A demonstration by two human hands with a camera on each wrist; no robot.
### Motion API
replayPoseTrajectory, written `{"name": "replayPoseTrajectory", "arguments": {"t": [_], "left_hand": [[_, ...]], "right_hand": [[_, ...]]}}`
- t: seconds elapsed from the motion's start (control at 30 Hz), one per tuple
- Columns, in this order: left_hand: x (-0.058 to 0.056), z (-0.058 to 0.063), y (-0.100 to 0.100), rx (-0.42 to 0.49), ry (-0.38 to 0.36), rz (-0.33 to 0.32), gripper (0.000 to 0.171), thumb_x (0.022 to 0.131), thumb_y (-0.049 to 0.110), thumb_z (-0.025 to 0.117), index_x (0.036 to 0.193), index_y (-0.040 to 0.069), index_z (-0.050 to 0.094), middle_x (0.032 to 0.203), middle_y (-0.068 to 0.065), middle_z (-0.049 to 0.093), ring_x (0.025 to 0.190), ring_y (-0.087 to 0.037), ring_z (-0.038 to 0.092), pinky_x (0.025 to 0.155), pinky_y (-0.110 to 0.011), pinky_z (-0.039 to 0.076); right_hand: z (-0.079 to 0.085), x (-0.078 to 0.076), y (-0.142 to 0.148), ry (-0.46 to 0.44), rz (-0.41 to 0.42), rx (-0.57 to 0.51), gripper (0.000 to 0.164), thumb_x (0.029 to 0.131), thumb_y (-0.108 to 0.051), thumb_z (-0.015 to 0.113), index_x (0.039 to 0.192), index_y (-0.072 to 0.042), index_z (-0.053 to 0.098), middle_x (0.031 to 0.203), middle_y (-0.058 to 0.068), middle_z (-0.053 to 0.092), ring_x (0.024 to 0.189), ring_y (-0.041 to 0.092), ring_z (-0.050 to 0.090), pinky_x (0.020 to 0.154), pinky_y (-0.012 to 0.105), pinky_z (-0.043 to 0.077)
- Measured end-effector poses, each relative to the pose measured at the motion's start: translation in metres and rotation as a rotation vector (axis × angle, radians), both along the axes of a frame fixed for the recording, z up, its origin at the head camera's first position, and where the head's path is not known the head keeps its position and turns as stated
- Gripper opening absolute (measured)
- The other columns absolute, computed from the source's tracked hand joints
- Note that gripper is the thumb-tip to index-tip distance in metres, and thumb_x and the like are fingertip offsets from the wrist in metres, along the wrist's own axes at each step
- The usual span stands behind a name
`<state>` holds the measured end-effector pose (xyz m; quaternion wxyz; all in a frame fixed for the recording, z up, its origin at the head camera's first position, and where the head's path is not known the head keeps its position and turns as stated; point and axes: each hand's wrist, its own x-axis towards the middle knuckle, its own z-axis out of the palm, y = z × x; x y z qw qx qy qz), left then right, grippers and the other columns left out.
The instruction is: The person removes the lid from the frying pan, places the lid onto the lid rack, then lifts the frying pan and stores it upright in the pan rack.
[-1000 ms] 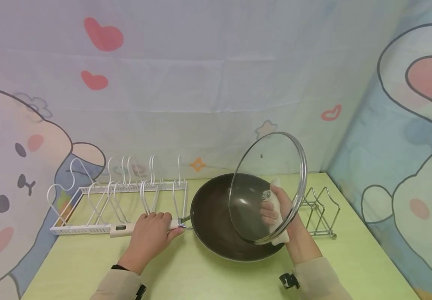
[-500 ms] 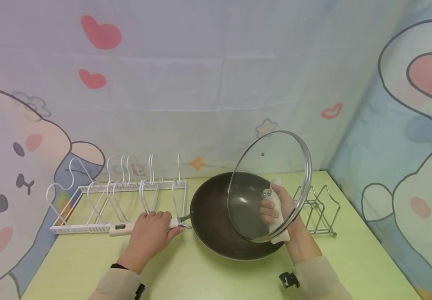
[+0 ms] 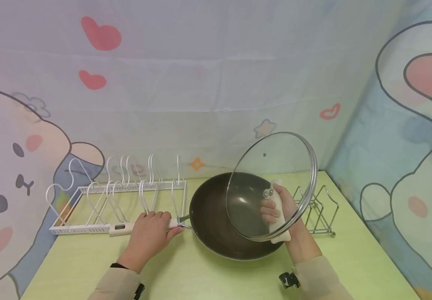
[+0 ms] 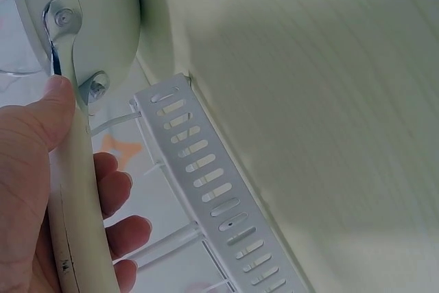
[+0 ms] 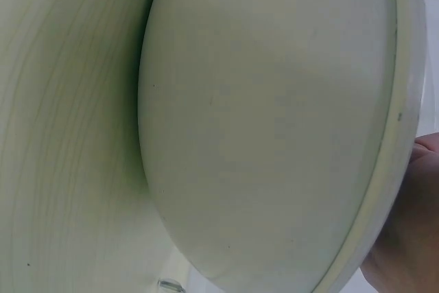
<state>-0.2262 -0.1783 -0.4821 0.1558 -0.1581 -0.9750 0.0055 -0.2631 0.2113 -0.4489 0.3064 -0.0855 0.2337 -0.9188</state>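
Observation:
A dark-lined wok (image 3: 208, 208) sits on the table, its pale outside filling the right wrist view. My left hand (image 3: 152, 235) grips its cream handle (image 3: 122, 229) from above. In the left wrist view the thumb lies along this handle, near the metal bracket (image 4: 65, 18), and the fingers curl underneath. My right hand (image 3: 290, 204) holds a clear glass lid (image 3: 264, 171) by its cream grip (image 3: 279, 233). The lid is tilted up on edge over the wok's right side, its metal rim facing right. Fingers of that hand show through the glass.
Behind my left hand stands a white wire rack (image 3: 81, 228) with several upright loops. A smaller chrome rack (image 3: 322, 229) is at the right, partly hidden by the lid and right arm. Patterned cloth (image 3: 171, 91) hangs behind the pale green table (image 3: 201, 279).
The lid has shifted slightly to the right and turned a little more face-on to the head view. My left hand and the wok have stayed in place.

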Motion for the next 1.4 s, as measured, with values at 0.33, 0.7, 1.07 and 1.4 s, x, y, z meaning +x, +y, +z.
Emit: {"name": "replayPoseTrajectory", "arguments": {"t": [0.33,0.7,1.07,1.4], "left_hand": [[0.0002,0.0003,-0.0004,-0.002,0.016,-0.009,0.049,0.096,0.060,0.071,0.087,0.013,0.059,0.078,-0.002,0.064,0.074,-0.028,0.063,0.072,-0.043,0.051],[-0.0011,-0.0005,-0.0007,0.006,0.022,-0.007,0.050,0.094,0.060,0.072,0.083,0.014,0.056,0.075,-0.001,0.061,0.071,-0.027,0.060,0.070,-0.042,0.050],[-0.0005,-0.0010,0.0002,0.002,0.041,-0.011,0.051,0.094,0.060,0.073,0.081,0.014,0.054,0.074,-0.001,0.061,0.072,-0.027,0.061,0.070,-0.042,0.050],[0.0004,-0.0001,0.0010,0.003,0.040,-0.006,0.050,0.094,0.059,0.074,0.084,0.013,0.057,0.076,-0.002,0.062,0.074,-0.028,0.063,0.072,-0.043,0.051]], "right_hand": [[-0.0027,-0.0007,0.0003,-0.015,0.016,-0.078,0.043,0.116,-0.051,0.018,0.102,-0.018,0.041,0.070,-0.010,0.026,0.054,0.004,0.023,0.044,0.015,0.034],[-0.0032,0.0001,-0.0003,0.057,0.066,-0.181,0.057,0.115,-0.052,0.009,0.101,-0.013,0.049,0.071,-0.009,0.025,0.055,0.004,0.020,0.048,0.017,0.028],[0.0016,0.0038,0.0004,0.056,0.045,-0.195,0.052,0.115,-0.052,0.015,0.103,-0.014,0.049,0.071,-0.009,0.029,0.055,0.004,0.021,0.046,0.016,0.031],[0.0037,0.0042,0.0038,0.014,0.019,-0.217,0.038,0.115,-0.047,0.033,0.106,-0.013,0.048,0.072,-0.010,0.026,0.053,0.004,0.024,0.045,0.018,0.032]]}}
